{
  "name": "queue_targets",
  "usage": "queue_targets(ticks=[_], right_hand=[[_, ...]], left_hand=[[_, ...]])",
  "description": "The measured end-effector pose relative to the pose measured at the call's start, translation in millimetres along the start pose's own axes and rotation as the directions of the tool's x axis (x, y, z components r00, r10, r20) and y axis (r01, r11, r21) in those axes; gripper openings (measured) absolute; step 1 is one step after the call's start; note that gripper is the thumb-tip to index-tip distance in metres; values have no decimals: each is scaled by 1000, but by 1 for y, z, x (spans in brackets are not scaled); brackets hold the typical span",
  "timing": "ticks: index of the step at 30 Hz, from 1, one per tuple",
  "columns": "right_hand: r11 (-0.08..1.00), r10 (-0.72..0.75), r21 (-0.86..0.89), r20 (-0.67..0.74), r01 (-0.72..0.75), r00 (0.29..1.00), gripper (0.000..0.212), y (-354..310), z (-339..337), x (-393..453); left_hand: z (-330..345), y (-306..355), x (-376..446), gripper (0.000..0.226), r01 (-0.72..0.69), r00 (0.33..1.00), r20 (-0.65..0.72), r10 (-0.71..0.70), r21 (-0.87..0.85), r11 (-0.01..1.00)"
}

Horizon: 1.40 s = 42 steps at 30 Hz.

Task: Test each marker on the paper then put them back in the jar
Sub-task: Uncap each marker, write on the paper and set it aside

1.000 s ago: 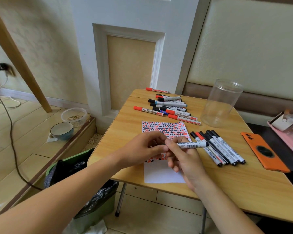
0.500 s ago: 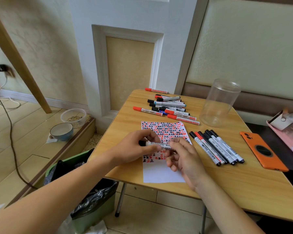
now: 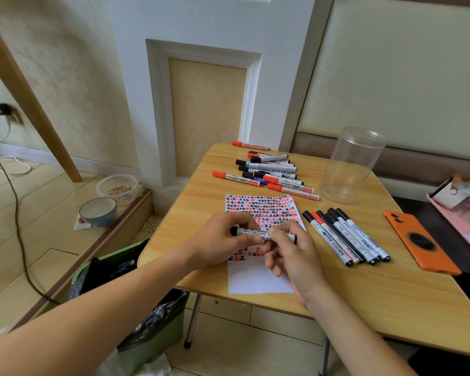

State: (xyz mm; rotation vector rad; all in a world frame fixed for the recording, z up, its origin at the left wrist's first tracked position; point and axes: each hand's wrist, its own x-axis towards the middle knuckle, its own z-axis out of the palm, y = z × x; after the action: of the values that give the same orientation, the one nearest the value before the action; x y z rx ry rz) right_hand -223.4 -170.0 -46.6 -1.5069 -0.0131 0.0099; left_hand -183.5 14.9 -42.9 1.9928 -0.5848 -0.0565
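Over the paper, a black whiteboard marker is pinched by both left hand and right hand; if uncapped carelessly, fingers could be inked.

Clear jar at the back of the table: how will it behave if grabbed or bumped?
The clear jar looks thin-walled, empty and plastic, so probably light and slightly squeezable. It stands tall and upright with nothing inside, so a side bump may well slide or tip it. Its smooth round wall suggests it would roll toward the row of markers if toppled.
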Motion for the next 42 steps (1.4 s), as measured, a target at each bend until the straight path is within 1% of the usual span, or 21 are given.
queue_targets(ticks=[4, 7, 8, 9, 11, 12, 14, 16, 17, 19, 21, 23, 25, 27, 28, 33, 38, 42], right_hand=[[1000, 2, 5, 4, -2, 1000, 14, -2, 0, -1], [1000, 3, -9, 42, -3, 999, 15, -6, -2, -2], [997, -25, -74, 58, 29, 998, 15, -6, -5, -2], [978, -75, -187, 79, 89, 994, 14, -8, -8, -1], [875, -178, -430, 146, 225, 973, 13, -12, -14, -3], [819, -216, -503, 175, 276, 960, 14, -14, -17, -3], [746, -268, -574, 207, 339, 941, 14, -18, -21, -6], [688, -292, -636, 199, 350, 936, 13, -19, -25, -5], [659, -313, -669, 172, 345, 934, 14, -17, -28, -3], [601, -405, -733, 65, 319, 912, 16, -9, -36, 3], [548, -520, -792, -71, 269, 851, 18, -4, -49, 11], [515, -593, -837, -193, 184, 782, 18, -2, -63, 18], [475, -637, -872, -250, 116, 730, 19, -3, -77, 23], [415, -674, -906, -243, 86, 697, 21, -1, -86, 23], [391, -680, -918, -233, 74, 695, 22, 2, -89, 23], [321, -647, -947, -203, 21, 735, 26, 12, -93, 25], [314, -639, -949, -197, 19, 744, 26, 14, -91, 25], [307, -637, -952, -196, 12, 746, 26, 16, -92, 25]], left_hand=[[-2, 2, 1, 13, 0, 1000, 18, 0, 7, 1000], [-8, 1, 2, 16, -19, 1000, 21, 17, 76, 997], [-10, 1, 3, 17, -33, 999, 18, 31, 123, 992], [-11, 0, 3, 19, -47, 999, 17, 45, 167, 985], [-13, 0, 4, 22, -69, 998, 28, 64, 200, 977], [-12, 0, 5, 25, -82, 996, 36, 77, 198, 977], [-10, -1, 7, 37, -88, 996, 34, 82, 250, 964], [-6, -6, 12, 63, -37, 998, -31, 54, 411, 911], [-5, -9, 14, 73, 8, 997, -71, 30, 488, 873], [-5, -14, 17, 79, 96, 992, -121, -33, 565, 819], [-6, -20, 19, 74, 147, 989, -114, -96, 615, 775], [-7, -28, 19, 69, 151, 988, -75, -135, 659, 737], [-8, -34, 19, 68, 132, 989, -45, -140, 686, 715], [-8, -36, 20, 69, 127, 989, -39, -139, 697, 706], [-8, -36, 21, 67, 131, 989, -43, -141, 699, 703], [-5, -32, 21, 62, 150, 987, -64, -148, 713, 685], [-2, -33, 25, 64, 174, 984, -91, -156, 705, 687], [-1, -32, 29, 61, 207, 978, -143, -150, 699, 684]])
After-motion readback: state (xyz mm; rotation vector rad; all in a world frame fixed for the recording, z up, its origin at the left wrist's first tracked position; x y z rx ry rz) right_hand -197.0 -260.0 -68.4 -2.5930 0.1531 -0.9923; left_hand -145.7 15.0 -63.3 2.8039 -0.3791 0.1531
